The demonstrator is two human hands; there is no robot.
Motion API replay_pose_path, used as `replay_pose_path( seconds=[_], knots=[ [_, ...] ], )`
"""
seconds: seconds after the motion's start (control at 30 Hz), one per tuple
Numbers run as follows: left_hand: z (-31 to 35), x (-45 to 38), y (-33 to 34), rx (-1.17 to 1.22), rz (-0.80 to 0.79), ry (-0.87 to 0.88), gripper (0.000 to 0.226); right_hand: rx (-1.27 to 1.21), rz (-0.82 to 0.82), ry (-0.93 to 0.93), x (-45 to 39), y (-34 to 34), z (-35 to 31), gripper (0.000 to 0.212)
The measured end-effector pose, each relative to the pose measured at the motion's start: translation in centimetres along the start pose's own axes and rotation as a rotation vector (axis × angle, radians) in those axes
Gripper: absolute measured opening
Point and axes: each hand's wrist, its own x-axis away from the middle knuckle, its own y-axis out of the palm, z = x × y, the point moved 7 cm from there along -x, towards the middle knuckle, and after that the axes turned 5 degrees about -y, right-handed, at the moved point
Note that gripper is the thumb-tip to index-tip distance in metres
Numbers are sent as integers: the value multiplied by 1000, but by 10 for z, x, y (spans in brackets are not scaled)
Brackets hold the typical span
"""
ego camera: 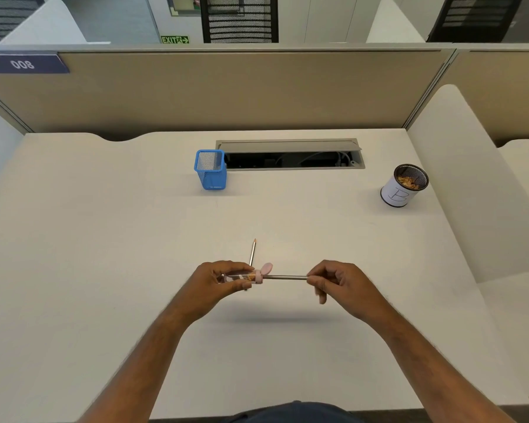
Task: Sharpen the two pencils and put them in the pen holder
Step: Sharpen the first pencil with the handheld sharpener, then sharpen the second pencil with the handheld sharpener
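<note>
A pale bench (104, 270) spreads bare and wide around both hands, its near edge just below the forearms. The left hand (223, 282) grips a clear sharpener (245, 276) with a pink cap; the right hand (333, 280) pinches a grey pencil (287, 277) pushed into it. Just beyond the left hand lies a second pencil (253, 252), tip pointing away. Farther off stands a blue mesh pen holder (211, 170); far right, a white cup (400, 190) of shavings.

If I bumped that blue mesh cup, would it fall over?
Probably yes. The blue square wire-mesh pen holder looks empty, and mesh is mostly holes, so it is likely very light. It stands taller than it is wide on the smooth white desk, so a low push might slide it, a high bump tip it.
</note>
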Motion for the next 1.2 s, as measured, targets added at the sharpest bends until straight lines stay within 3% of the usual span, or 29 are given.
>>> replay_pose_path(
  seconds=[0.3, 0.73, 1.2],
  knots=[
    [2, 1, -4, -41, 9, 8, 27, 35, -124, 111, 3, 2, 8, 45],
    [-13, 10, -18, 114, 128, -73, 27, -35, -64, 119, 11, 2, 20, 34],
    [-20, 11, -3, 131, 103, -123, 25, 5, -66, 176, 11, 13, 46, 14]
  ],
)
